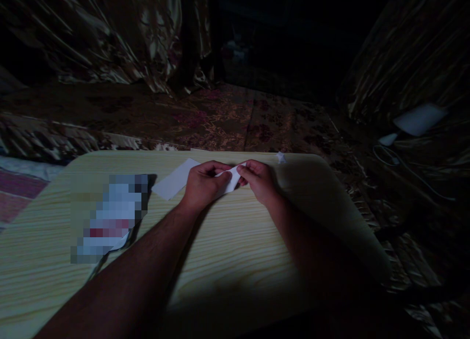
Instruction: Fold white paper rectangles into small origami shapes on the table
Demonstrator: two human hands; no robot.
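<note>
Between my two hands is a small piece of folded white paper (232, 181), held just above the far part of the wooden table. My left hand (206, 182) is closed on its left side, thumb on top. My right hand (258, 178) pinches the upper right corner between thumb and fingers. Beside my left hand lies a flat white sheet of paper (174, 181), partly hidden by that hand. A small folded white paper star (281, 157) rests near the table's far edge, beyond my right hand.
The pale wood-grain table (235, 260) has rounded far corners. A blurred-out object with a lit face, perhaps a phone (110, 221), lies on its left side. Patterned fabric (220, 114) and curtains are behind. A white lamp-like object (418, 120) with a cord is at right.
</note>
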